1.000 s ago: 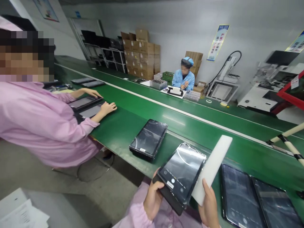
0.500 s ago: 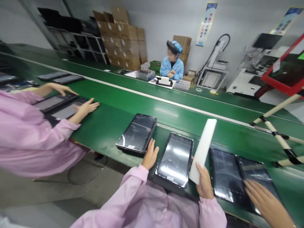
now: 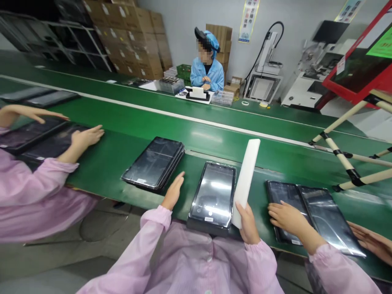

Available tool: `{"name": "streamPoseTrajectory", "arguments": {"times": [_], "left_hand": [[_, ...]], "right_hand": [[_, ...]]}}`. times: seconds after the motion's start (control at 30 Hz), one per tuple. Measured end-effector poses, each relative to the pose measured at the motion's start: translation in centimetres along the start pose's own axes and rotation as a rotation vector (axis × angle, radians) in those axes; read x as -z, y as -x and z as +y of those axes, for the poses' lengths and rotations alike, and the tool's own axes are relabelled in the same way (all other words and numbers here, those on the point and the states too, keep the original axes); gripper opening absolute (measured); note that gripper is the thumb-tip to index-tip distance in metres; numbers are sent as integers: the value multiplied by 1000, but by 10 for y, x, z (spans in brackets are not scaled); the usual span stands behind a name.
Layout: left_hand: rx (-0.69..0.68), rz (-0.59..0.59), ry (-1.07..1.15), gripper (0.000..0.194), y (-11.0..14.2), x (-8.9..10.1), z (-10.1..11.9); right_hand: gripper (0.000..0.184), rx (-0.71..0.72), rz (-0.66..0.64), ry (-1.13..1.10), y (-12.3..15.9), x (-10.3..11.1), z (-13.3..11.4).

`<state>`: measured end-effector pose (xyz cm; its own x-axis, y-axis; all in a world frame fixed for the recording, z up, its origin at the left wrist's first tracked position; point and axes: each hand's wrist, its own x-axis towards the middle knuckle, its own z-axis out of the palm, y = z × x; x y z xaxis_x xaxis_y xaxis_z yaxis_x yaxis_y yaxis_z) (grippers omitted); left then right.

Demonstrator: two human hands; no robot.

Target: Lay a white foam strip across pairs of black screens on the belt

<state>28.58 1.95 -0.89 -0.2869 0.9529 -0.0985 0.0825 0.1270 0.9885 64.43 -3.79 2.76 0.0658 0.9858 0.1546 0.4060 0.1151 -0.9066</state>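
Note:
In the head view a glossy black tablet-like panel (image 3: pixel 212 192) lies on top of a dark stack in front of me. My right hand (image 3: pixel 248 223) grips a long white flat strip (image 3: pixel 247 175), tilted upright along the panel's right edge. My left hand (image 3: pixel 174 191) rests between this panel and a second stack of dark panels (image 3: pixel 154 163) on the left. Its fingers are stretched out and hold nothing; whether they touch that stack I cannot tell.
To the right a co-worker's hands (image 3: pixel 289 218) are at two dark panels (image 3: pixel 330 214). On the left another person's hand (image 3: pixel 82 143) lies over more panels. Pale pipes (image 3: pixel 338 153) rise beside the green conveyor (image 3: pixel 214 134). A person in blue (image 3: pixel 208 73) sits across.
The view has shifted, so most things appear further left. My left hand stands more edge-on. The right-hand co-worker's hand has moved onto the nearer dark panel, with another hand showing at the far right.

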Motion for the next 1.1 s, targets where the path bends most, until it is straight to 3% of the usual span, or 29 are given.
{"name": "streamPoseTrajectory", "arguments": {"times": [0.1, 0.2, 0.3, 0.63, 0.93, 1.1], "left_hand": [[20, -137, 50, 69, 16, -7, 5], [61, -169, 101, 70, 33, -10, 11], [94, -147, 119, 66, 46, -9, 17], [63, -113, 64, 60, 68, -11, 23], [-23, -16, -2, 57, 92, -8, 30], [45, -36, -10, 61, 115, -4, 27]], "right_hand": [[58, -103, -63, -221, 9, -54, -15], [60, -273, -84, -551, 12, -72, -27], [62, -360, -58, -665, 17, -70, -33], [57, -198, -162, -324, 22, -61, -49], [59, -169, -203, -299, 36, -48, -60], [62, -222, -248, -286, 48, -45, -55]]}}
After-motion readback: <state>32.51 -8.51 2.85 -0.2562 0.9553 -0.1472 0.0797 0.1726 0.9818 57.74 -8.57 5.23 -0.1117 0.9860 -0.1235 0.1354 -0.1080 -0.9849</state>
